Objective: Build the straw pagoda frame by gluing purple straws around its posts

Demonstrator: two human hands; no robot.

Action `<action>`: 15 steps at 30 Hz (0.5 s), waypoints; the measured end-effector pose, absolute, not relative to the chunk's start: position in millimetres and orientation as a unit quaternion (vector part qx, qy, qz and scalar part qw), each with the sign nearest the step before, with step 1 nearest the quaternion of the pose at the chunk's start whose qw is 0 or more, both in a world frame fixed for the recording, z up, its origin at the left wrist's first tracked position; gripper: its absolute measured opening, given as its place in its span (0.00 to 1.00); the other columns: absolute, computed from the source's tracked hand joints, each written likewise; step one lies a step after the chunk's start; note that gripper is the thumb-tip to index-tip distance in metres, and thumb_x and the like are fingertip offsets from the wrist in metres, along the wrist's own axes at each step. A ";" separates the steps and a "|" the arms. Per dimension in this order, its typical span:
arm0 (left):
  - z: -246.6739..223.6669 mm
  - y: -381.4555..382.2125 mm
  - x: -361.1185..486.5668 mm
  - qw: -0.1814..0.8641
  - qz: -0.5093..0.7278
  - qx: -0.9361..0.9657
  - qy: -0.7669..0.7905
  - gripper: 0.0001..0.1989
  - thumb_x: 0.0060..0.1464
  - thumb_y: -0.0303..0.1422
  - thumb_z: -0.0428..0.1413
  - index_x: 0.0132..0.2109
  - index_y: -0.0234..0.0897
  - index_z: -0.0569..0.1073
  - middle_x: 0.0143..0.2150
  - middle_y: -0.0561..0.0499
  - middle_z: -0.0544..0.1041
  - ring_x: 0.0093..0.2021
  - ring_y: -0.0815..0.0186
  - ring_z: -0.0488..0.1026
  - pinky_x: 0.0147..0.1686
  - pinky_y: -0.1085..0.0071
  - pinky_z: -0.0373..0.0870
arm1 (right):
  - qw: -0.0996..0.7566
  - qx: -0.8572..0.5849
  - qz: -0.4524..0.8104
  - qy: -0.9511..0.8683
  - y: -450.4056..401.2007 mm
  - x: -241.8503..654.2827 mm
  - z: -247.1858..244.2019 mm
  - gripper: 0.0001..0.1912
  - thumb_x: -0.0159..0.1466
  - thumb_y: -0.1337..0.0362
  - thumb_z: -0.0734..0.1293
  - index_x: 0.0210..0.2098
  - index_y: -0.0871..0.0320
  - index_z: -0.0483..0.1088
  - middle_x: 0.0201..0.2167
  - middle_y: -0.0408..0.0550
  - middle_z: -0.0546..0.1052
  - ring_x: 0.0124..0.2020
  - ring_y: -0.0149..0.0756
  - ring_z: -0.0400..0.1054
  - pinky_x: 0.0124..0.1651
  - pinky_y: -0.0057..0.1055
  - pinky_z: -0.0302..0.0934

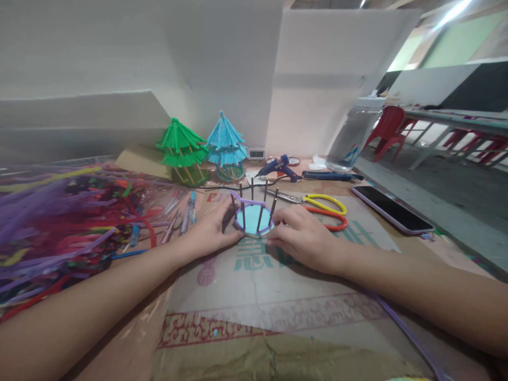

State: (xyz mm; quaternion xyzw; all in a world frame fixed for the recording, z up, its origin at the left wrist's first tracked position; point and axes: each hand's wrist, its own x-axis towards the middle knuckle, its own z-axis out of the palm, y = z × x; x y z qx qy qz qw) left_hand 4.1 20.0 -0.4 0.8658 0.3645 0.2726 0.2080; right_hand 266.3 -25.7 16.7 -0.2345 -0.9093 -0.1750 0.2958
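Between my hands sits a small round base [254, 219] with a light-blue top and several thin brown sticks standing upright around its edge. A purple pipe cleaner [249, 201] runs along the rim and slants across some of the sticks. My left hand [216, 227] is curved round the base's left side, thumb at its front edge. At the right edge, my right hand [304, 235] has its fingers curled together against the purple strip; the fingertips are partly hidden. A purple length [408, 333] emerges from under my right forearm towards the bottom right.
A pile of coloured pipe cleaners [79, 222] lies left. Behind stand green [180, 145] and blue [225, 140] tiered-roof models and a glue gun [281, 168]. Scissors [325, 203], a dark utility knife [332, 175], a phone [391, 209] and a clear bottle [353, 135] are right. Cardboard [238, 296] lies underneath.
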 end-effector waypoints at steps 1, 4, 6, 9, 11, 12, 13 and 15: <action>-0.7 20.3 3.9 0.209 0.273 0.865 0.365 0.26 0.55 0.36 0.60 0.59 0.38 0.64 0.57 0.44 0.73 0.59 0.52 0.70 0.61 0.54 0.66 | 0.293 -0.207 -0.176 -0.916 -27.9 266.5 16.4 0.07 0.70 0.65 0.65 0.37 0.58 0.74 0.41 0.53 0.76 0.42 0.40 0.66 0.45 0.38 0.64; -1.0 20.6 3.5 0.214 0.275 0.864 0.363 0.27 0.55 0.36 0.60 0.60 0.38 0.64 0.58 0.44 0.73 0.59 0.53 0.70 0.61 0.55 0.66 | 0.281 -0.107 -0.157 -0.941 -34.3 267.9 20.4 0.06 0.70 0.66 0.64 0.38 0.59 0.72 0.40 0.53 0.78 0.45 0.41 0.69 0.55 0.44 0.64; -0.9 20.6 3.4 0.216 0.278 0.864 0.361 0.27 0.56 0.36 0.60 0.60 0.38 0.64 0.58 0.45 0.73 0.59 0.53 0.70 0.61 0.56 0.66 | 0.267 -0.058 -0.128 -0.953 -37.3 270.1 24.2 0.08 0.72 0.68 0.61 0.38 0.59 0.72 0.30 0.48 0.77 0.36 0.36 0.70 0.56 0.42 0.65; -0.9 20.6 3.6 0.215 0.281 0.864 0.359 0.26 0.55 0.36 0.60 0.60 0.39 0.64 0.57 0.44 0.74 0.60 0.52 0.70 0.61 0.55 0.67 | 0.282 -0.090 -0.085 -0.951 -37.1 274.8 25.9 0.09 0.71 0.69 0.59 0.38 0.58 0.70 0.23 0.43 0.74 0.26 0.33 0.67 0.40 0.32 0.67; -1.1 20.9 3.8 0.214 0.278 0.863 0.363 0.27 0.55 0.37 0.60 0.60 0.39 0.64 0.58 0.44 0.73 0.60 0.51 0.70 0.61 0.54 0.67 | 0.329 -0.191 -0.046 -0.924 -32.0 277.8 23.8 0.07 0.71 0.69 0.60 0.39 0.57 0.70 0.26 0.44 0.75 0.26 0.33 0.68 0.32 0.29 0.63; -1.2 21.0 3.9 0.212 0.277 0.863 0.366 0.27 0.55 0.37 0.60 0.60 0.38 0.64 0.58 0.43 0.73 0.60 0.51 0.70 0.60 0.54 0.67 | 0.354 -0.253 -0.021 -0.900 -27.7 279.1 22.1 0.07 0.70 0.68 0.60 0.39 0.56 0.70 0.26 0.44 0.76 0.26 0.33 0.68 0.31 0.29 0.61; -1.2 21.0 3.9 0.211 0.276 0.862 0.369 0.28 0.55 0.37 0.60 0.60 0.38 0.64 0.58 0.43 0.73 0.60 0.50 0.70 0.60 0.53 0.67 | 0.374 -0.315 0.005 -0.872 -22.4 280.1 20.1 0.07 0.70 0.67 0.60 0.40 0.56 0.70 0.26 0.43 0.75 0.25 0.32 0.67 0.30 0.28 0.60; -0.8 20.9 4.0 0.212 0.275 0.861 0.371 0.28 0.55 0.37 0.60 0.60 0.38 0.64 0.58 0.43 0.73 0.60 0.50 0.71 0.60 0.54 0.68 | 0.391 -0.416 0.061 -0.819 -10.4 281.6 15.8 0.09 0.71 0.65 0.59 0.42 0.56 0.71 0.25 0.42 0.73 0.24 0.32 0.65 0.30 0.29 0.58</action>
